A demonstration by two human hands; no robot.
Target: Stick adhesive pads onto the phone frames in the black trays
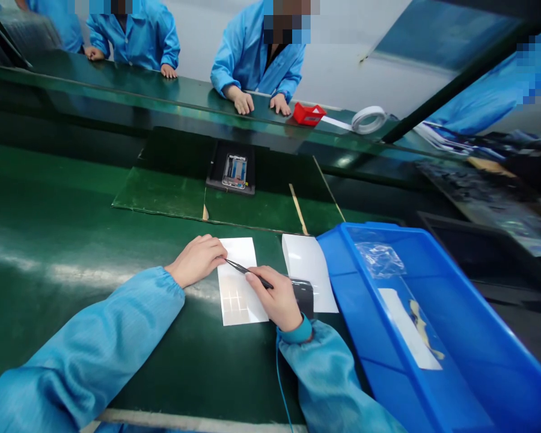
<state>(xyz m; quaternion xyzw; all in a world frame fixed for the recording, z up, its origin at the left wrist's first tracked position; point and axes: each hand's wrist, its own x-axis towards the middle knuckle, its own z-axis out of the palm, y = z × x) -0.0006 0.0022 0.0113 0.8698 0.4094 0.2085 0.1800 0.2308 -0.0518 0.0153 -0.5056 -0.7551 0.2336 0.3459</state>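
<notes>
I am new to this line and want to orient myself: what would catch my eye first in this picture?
The big blue bin at the right stands out most, beside the green belt. Near the middle, the right hand holds black tweezers over a white sheet, tip toward the left hand resting on it.

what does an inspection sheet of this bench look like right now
surface: green mat, glossy
job's things: white sheet under both hands; tweezers tip over it
clutter: second white sheet; black block by the right hand; blue bin holding a plastic bag and a white strip; phone tray beyond
grippers: left hand curled on the sheet's edge; right hand holds the tweezers
cables: thin blue cord below the right hand
surroundings: co-workers in blue coats at the far counter; red dispenser; tape roll
</notes>
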